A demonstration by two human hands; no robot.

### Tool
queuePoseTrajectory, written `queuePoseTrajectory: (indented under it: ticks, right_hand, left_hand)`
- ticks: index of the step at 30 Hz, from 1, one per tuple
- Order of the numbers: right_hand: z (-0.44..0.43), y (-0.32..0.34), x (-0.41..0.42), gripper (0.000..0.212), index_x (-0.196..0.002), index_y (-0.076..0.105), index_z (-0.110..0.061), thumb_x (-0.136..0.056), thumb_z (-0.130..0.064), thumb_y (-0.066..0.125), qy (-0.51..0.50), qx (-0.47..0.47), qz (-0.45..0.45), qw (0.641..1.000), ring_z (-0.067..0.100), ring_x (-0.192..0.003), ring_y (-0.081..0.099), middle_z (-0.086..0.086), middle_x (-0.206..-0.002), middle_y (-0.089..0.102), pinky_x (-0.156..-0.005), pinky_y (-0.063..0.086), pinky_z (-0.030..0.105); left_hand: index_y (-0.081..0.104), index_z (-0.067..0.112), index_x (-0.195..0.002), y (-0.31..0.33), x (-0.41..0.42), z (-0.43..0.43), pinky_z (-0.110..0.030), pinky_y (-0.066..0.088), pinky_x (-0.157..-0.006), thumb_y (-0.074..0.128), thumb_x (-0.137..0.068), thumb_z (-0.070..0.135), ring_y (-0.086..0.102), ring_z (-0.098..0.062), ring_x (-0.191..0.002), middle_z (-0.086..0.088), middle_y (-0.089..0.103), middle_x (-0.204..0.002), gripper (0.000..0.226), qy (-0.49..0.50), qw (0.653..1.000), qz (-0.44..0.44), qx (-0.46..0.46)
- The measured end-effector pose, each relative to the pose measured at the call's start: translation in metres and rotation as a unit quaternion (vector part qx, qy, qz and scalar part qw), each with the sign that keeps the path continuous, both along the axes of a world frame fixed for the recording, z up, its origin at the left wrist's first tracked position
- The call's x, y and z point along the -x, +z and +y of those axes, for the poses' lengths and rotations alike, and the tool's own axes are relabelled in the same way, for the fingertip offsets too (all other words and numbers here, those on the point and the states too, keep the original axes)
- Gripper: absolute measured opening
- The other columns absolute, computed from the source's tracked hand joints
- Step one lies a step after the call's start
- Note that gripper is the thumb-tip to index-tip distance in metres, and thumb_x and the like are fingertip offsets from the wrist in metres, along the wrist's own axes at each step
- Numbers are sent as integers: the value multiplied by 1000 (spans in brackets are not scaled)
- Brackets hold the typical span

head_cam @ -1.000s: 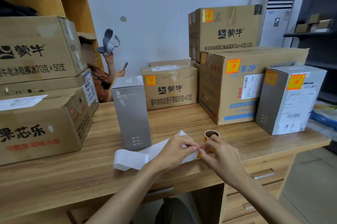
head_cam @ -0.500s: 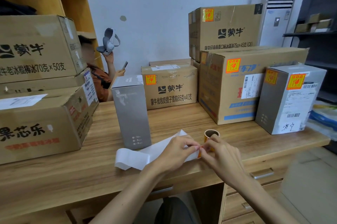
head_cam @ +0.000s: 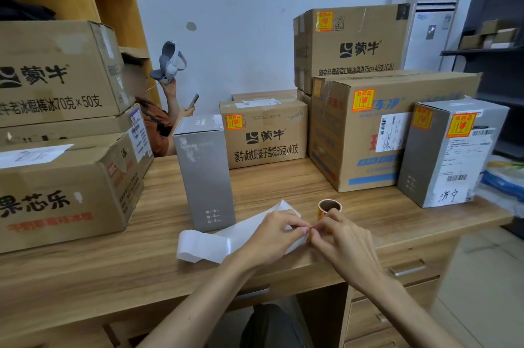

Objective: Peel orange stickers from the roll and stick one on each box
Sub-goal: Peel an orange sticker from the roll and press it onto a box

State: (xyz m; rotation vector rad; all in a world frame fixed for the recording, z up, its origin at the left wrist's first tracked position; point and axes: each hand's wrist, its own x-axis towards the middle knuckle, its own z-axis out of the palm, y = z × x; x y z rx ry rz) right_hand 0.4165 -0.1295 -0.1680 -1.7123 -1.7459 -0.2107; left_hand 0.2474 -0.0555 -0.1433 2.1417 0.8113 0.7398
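Pinching the white paper backing strip (head_cam: pixel 209 244) with my left hand (head_cam: pixel 272 235) and the small orange sticker (head_cam: pixel 309 235) with my right hand (head_cam: pixel 344 244), I think I should peel slowly and flat, the brown cardboard sticker roll (head_cam: pixel 329 206) standing just beyond my right fingers.

Desk: light wood-grain desk (head_cam: pixel 283 177), drawers at 5 o'clock.
9 o'clock: brown cardboard carton (head_cam: pixel 62 191), more stacked above.
11 o'clock: tall grey upright box (head_cam: pixel 205 174).
12 o'clock: small brown carton (head_cam: pixel 265 135).
2 o'clock: large brown carton (head_cam: pixel 368 135).
3 o'clock: grey-and-white upright box (head_cam: pixel 450 155).
6 o'clock: curled white backing strip (head_cam: pixel 204 245); orange sticker roll (head_cam: pixel 329 206) at its right end.
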Motion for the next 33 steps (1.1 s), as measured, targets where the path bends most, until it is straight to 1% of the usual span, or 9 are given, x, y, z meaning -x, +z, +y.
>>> queuePoseTrajectory:
  ticks: [2, 6, 12, 15, 17, 19, 24, 29, 33]
  right_hand:
    - [-2, 0, -1, 19, -83, 67, -28, -91, -44, 62, 0, -10, 5, 1000, 4, -65, 57, -15, -86, 53, -49, 47, 29]
    - [-4, 1, -3, 18, -85, 69, -29, -93, -43, 61, 4, 1, 21, 1000, 5, -68, 58, -14, -88, 55, -51, 44, 27]
    - [-6, 2, -1, 14, -91, 70, -29, -95, -37, 59, 6, 9, 26, 1000, 6, -71, 58, -14, -90, 54, -54, 43, 29]
    - [-6, 2, -1, 15, -89, 70, -28, -94, -37, 59, 3, 9, 35, 999, 6, -71, 58, -14, -89, 56, -55, 48, 32]
    - [-7, 3, 0, 16, -86, 70, -30, -92, -39, 59, -4, 20, 64, 998, 6, -73, 58, -15, -88, 58, -59, 49, 35]
    - [-7, 3, -1, 12, -83, 70, -30, -91, -36, 63, -12, 28, 102, 994, 5, -74, 57, -16, -89, 60, -62, 47, 33]
    - [-12, 5, -8, 12, -76, 70, -29, -87, -30, 68, -21, 25, 151, 988, -3, -69, 54, -18, -83, 61, -56, 30, 19]
    - [-23, 7, -19, 21, -67, 65, -30, -86, -22, 70, -15, 29, 181, 983, 1, -72, 54, -14, -79, 61, -56, 35, 22]
    - [-36, 10, -29, 22, -66, 66, -28, -84, -17, 71, -19, 31, 200, 979, 4, -71, 53, -12, -77, 63, -57, 36, 25]
  left_hand:
    - [80, 25, -108, 0, 0, 0, -38, 51, -93, 60, -100, 24, 61, -10, -96, 10, 68, -95, 21, -2, 1000, 3, 0]
    - [79, 23, -111, 0, 0, -2, -35, 50, -93, 58, -102, 22, 60, -9, -97, 15, 64, -93, 23, -11, 1000, 6, -2]
    - [78, 25, -112, -4, -4, -4, -36, 51, -88, 57, -102, 25, 60, -11, -94, 8, 63, -95, 23, -4, 1000, 5, -24]
    - [78, 28, -111, -5, -4, -3, -35, 51, -85, 57, -102, 28, 60, -11, -93, 9, 63, -93, 23, 0, 999, 14, -42]
    - [79, 29, -109, -4, -4, -2, -32, 49, -82, 58, -101, 29, 59, -9, -91, 12, 63, -91, 22, 11, 998, 22, -55]
    - [79, 29, -109, -4, -4, 0, -24, 47, -79, 58, -101, 28, 58, -5, -92, 16, 63, -92, 22, 26, 997, 28, -60]
    - [78, 26, -109, -6, -1, 7, -18, 42, -81, 58, -101, 29, 57, -1, -102, 15, 68, -108, 22, 73, 995, 32, -57]
    - [78, 27, -111, -7, 0, 10, -18, 44, -82, 59, -101, 29, 58, -2, -106, 14, 69, -113, 22, 93, 995, 21, -42]
    - [77, 26, -114, -8, -1, 9, -11, 42, -79, 59, -101, 29, 57, -1, -106, 14, 69, -115, 23, 98, 995, 15, -30]
